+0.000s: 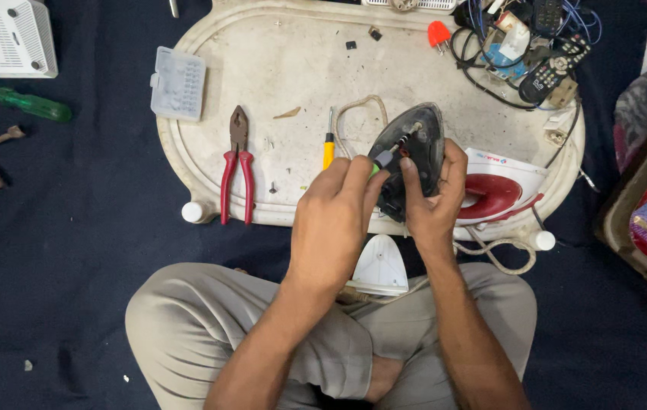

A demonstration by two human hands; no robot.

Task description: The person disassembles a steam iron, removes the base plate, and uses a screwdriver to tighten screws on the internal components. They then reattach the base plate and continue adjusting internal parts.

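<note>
From the head camera, the person sits cross-legged on a dark cloth, with a low white oval desk (209, 45) before the knees. The right hand (433, 201) is clenched around the dark iron soleplate (414, 152), tilting it up off the desk's near edge so its inner side faces the camera. The left hand (335, 220) pinches a small green-tipped tool (382, 161) against the parts mounted there; what the tip touches is too small to make out. The iron's white and red shell (502, 190) lies just beside the right hand. Red-handled pliers (237, 163) and a yellow screwdriver (329, 144) lie near the left hand. The cord (506, 258) runs partly hidden behind the right wrist.
</note>
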